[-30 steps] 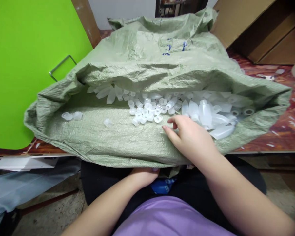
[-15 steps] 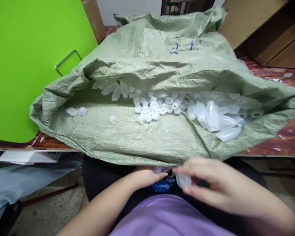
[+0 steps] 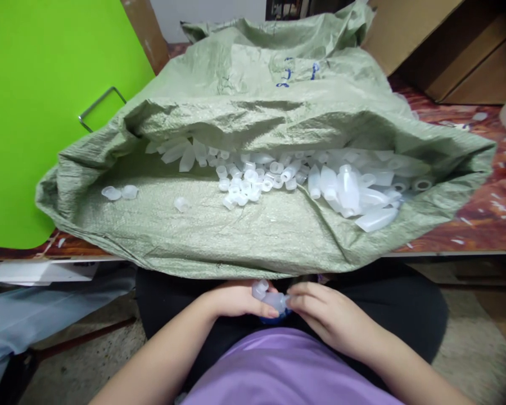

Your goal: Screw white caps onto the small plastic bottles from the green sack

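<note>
In my lap, just below the front edge of the sack, my left hand is closed around a small translucent plastic bottle, its thumb lying along the near side. A short, cap-like end sticks up beside those fingers; whether it belongs to the same bottle I cannot tell. My right hand pinches at the bottle's right end, its fingertips partly hidden. Beneath the bottle shows a bit of something blue. The wide mouth of a pale green woven sack faces me, with many similar translucent bottles inside.
Short translucent rings or caps are heaped mid-sack, a few lying apart at left. A bright green board with a metal handle stands at left. A cardboard box is at back right. White plastic scraps litter the red-brown tabletop.
My right hand has moved left to the bottle in my left hand; the round clear piece it held is out of sight. My left hand has raised the bottle into plainer view. The camera view has shifted slightly.
</note>
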`<state>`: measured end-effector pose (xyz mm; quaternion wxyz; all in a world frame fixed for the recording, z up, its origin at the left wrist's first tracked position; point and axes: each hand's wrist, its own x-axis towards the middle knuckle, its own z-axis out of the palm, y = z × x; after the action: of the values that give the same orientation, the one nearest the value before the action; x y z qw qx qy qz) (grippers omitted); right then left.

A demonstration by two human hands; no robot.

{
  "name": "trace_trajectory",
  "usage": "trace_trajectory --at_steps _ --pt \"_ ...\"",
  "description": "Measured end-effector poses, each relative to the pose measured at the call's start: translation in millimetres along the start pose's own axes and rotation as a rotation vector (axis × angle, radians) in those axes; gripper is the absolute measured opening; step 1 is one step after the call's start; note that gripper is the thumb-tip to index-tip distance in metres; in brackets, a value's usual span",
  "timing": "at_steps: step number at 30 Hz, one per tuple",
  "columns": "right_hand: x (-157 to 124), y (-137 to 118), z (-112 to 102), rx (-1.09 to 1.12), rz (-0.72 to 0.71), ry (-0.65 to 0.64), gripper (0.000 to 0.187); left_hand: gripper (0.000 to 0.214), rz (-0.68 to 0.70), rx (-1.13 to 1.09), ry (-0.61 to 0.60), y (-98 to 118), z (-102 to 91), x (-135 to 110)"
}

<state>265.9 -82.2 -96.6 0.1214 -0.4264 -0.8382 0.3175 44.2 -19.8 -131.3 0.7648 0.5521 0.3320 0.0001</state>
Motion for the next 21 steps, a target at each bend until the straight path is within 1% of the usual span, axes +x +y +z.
trace_trajectory --at_steps 2,3,4,5,6,8,9,10,11,13,14,15,16,17,18,19,21 --pt "-2 5 6 -0.031 -0.119 0.014 0.03 0.034 -0.046 -0.002 -0.071 -1 -3.1 -1" --pt "-2 7 10 -0.003 -0.123 0.014 0.029 0.035 -0.064 0.006 -0.083 -3 -3.7 -1" --pt "-1 9 13 0.065 -0.077 0.007 0.026 0.035 -0.071 0.017 -0.076 -4 -3.5 -1" --pt "1 11 17 0.165 0.016 -0.008 0.023 0.035 -0.068 0.029 -0.055 -5 -2.9 0" --pt "3 12 22 0.283 0.148 -0.031 0.026 0.035 -0.057 0.041 -0.03 -6 -1.9 1" --pt "7 13 30 0.498 0.429 -0.089 0.047 0.034 -0.025 0.071 0.01 -6 -0.1 2" --pt "7 14 34 0.545 0.523 -0.093 0.055 0.033 -0.017 0.093 0.023 -6 0.4 3" --pt "7 14 37 0.536 0.558 -0.063 0.057 0.032 -0.012 0.117 0.041 -6 0.4 3" --pt "7 15 40 0.479 0.538 -0.004 0.053 0.032 -0.006 0.141 0.065 -6 0.1 4" --pt "5 16 42 0.328 0.4 0.115 0.039 0.033 -0.005 0.192 0.122 -6 -1.1 5" --pt "4 17 42 0.296 0.356 0.132 0.036 0.034 -0.016 0.218 0.133 -7 -1.4 5" --pt "4 17 42 0.31 0.349 0.105 0.033 0.034 -0.031 0.239 0.127 -8 -1.5 6" --pt "4 17 43 0.356 0.375 0.051 0.032 0.034 -0.05 0.256 0.108 -8 -1.2 6" --pt "4 17 43 0.408 0.427 -0.001 0.037 0.033 -0.068 0.266 0.09 -9 -0.8 6" --pt "5 17 44 0.445 0.472 -0.024 0.04 0.032 -0.075 0.265 0.082 -9 -0.3 7" --pt "5 16 45 0.456 0.483 -0.018 0.038 0.033 -0.065 0.249 0.092 -9 0.0 7" --pt "6 16 47 0.42 0.412 0.051 0.035 0.036 -0.027 0.196 0.13 -8 -0.1 6"
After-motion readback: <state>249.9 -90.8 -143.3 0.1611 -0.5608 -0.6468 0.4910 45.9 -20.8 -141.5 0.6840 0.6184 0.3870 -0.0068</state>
